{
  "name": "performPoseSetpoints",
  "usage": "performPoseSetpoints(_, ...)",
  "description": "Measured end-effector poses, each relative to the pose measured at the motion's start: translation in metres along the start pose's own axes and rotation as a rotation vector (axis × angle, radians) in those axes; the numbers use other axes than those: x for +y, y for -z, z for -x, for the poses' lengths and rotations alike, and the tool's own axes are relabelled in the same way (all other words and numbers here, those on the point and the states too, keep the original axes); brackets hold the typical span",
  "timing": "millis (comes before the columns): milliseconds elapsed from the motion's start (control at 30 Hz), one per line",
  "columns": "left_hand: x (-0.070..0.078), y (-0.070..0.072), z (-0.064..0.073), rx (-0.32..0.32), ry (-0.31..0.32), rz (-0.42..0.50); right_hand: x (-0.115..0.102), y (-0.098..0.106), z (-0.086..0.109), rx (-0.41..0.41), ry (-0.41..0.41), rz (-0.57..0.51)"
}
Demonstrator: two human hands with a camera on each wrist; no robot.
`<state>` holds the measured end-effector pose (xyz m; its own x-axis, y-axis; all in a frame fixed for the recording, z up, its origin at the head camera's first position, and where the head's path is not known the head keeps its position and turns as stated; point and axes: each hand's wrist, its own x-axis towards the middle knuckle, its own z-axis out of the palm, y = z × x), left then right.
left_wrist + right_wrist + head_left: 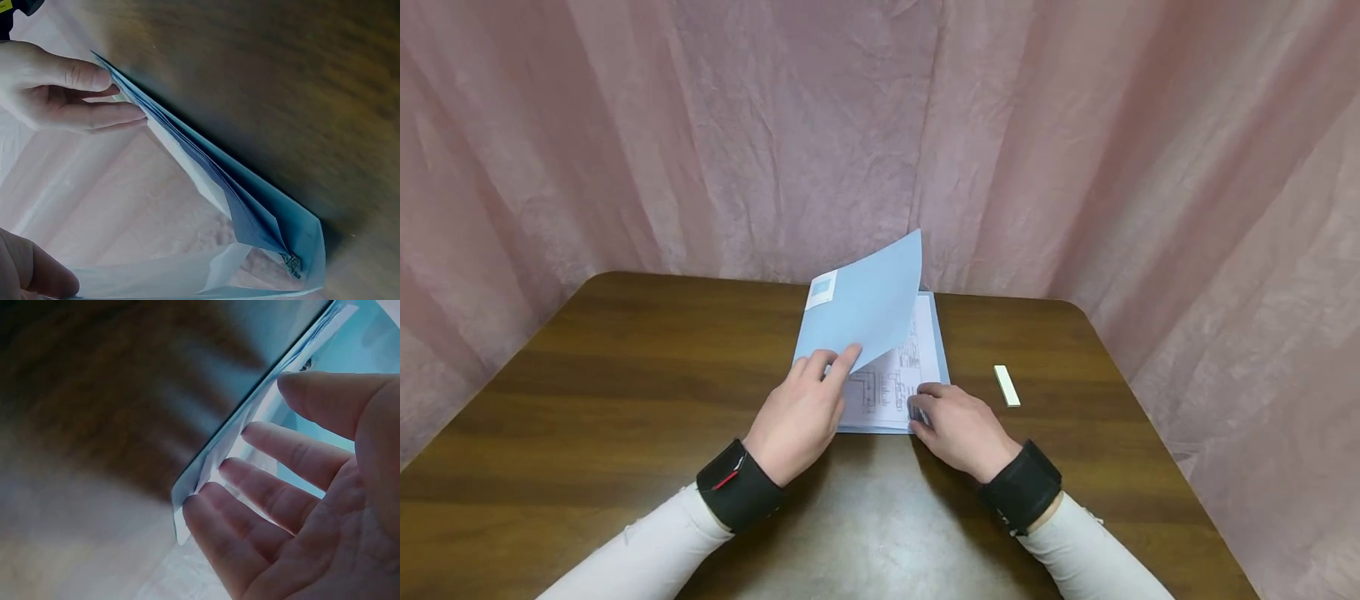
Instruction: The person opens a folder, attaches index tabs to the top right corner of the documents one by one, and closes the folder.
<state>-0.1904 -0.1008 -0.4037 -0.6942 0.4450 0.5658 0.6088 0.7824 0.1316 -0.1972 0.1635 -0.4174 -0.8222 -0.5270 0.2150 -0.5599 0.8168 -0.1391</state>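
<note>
A light blue folder (868,300) lies partly opened on the table, a small label (821,289) at its upper left corner. My left hand (801,408) holds the lifted front cover by its near edge; its thumb is hidden in the head view. Printed sheets with line drawings (880,396) show beneath the cover. Resting on the right-hand part of these sheets is my right hand (966,429), its fingers loosely bent and fingertips touching the paper (269,403). A small metallic piece (292,265) sits inside by the spine in the left wrist view.
To the right of the folder lies a small whitish bar (1007,386). The brown wooden table (662,375) has rounded far corners. Behind it hangs a pink curtain (850,125). Each wrist wears a black band (741,486).
</note>
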Motion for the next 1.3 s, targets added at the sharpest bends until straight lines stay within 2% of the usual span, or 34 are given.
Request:
performPoseSetpoints(233, 0.003, 0.011, 0.005, 0.035, 0.013, 0.046, -0.001, 0.007, 0.001, 0.009, -0.015, 0.001)
performPoseSetpoints(500, -0.004, 0.017, 0.008, 0.084, 0.057, 0.065, 0.003, 0.007, -0.002, -0.006, 0.036, -0.062)
performPoseSetpoints(633, -0.012, 0.020, 0.009, 0.141, 0.083, 0.048, 0.002, 0.006, -0.006, 0.014, 0.055, -0.052)
performPoseSetpoints(767, -0.018, 0.023, 0.008, 0.222, 0.094, 0.020, 0.000, 0.007, -0.008, -0.001, 0.042, -0.050)
performPoseSetpoints(867, -0.023, 0.026, 0.008, 0.287, 0.054, -0.040, 0.000, 0.007, -0.006, -0.030, 0.024, -0.055)
performPoseSetpoints(1067, -0.032, 0.031, 0.009, 0.430, -0.067, -0.176, 0.000, 0.009, -0.002, -0.082, -0.022, -0.075)
performPoseSetpoints(1300, -0.039, 0.036, 0.007, 0.474, -0.139, -0.351, 0.000, 0.009, -0.005, -0.097, -0.057, -0.088)
